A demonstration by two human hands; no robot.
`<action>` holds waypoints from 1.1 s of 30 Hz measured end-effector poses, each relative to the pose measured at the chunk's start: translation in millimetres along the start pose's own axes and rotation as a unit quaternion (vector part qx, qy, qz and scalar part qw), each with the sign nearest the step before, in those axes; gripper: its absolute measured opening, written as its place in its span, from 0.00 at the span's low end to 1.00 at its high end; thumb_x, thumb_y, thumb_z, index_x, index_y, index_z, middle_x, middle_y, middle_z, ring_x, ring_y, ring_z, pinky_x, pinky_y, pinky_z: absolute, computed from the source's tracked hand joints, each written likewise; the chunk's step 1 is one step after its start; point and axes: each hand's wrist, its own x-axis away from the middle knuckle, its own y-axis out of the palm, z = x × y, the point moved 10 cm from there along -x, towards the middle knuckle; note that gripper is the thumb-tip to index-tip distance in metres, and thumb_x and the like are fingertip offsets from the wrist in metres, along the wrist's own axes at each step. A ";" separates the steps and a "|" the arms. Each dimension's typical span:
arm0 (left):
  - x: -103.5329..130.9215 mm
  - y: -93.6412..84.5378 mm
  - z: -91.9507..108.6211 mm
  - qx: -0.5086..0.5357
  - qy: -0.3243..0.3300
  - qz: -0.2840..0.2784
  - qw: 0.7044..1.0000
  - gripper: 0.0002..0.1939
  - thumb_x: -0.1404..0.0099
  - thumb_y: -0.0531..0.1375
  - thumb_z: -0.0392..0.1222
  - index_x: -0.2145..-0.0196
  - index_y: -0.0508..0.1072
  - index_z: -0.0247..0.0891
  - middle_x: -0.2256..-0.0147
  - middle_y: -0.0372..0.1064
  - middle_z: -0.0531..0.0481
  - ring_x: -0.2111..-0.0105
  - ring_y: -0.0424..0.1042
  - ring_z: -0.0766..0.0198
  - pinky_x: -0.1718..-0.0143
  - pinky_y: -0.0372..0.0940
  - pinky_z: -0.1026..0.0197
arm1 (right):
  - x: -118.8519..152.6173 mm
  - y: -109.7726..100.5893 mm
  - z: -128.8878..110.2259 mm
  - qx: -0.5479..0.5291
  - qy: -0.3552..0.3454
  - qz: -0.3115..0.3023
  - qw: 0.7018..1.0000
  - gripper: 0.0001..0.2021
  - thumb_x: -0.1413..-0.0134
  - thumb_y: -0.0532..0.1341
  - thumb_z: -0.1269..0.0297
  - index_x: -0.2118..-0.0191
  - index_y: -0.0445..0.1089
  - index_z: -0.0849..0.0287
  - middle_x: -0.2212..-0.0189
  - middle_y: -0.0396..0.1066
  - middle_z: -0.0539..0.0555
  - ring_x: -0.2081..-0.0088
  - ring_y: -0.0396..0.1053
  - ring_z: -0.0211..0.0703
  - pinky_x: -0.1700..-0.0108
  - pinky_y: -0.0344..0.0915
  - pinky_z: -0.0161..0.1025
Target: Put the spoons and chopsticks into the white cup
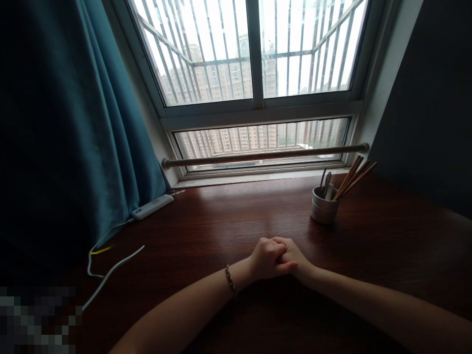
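Observation:
My left hand [268, 260], with a bracelet [230, 279] on its wrist, is clasped together with my right hand [297, 258] above the dark red-brown wooden table [236, 211]. The fingers of both hands are closed around each other. No object shows between them, and part of the right hand's fingers is hidden behind the left. Beyond the hands, to the right, stands a light cup [324, 211] with chopsticks [350, 181] and other slim utensils upright or leaning in it.
A white power strip [152, 207] lies at the back left beside a blue curtain [106, 123]. White cables [114, 269] and a yellow strip [101, 250] are at the left. A horizontal rail [265, 157] crosses the barred window at the back.

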 end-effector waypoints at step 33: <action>0.6 2.5 -2.2 -0.002 -0.005 -0.008 1.000 0.24 0.42 0.48 0.58 0.84 0.48 0.38 0.87 0.50 0.56 0.86 0.50 0.73 0.84 0.48 0.66 | -1.6 -0.8 0.4 -0.002 0.003 -0.006 1.000 0.07 0.68 0.54 0.68 0.78 0.64 0.67 0.79 0.64 0.53 0.75 0.59 0.38 0.73 0.57 0.33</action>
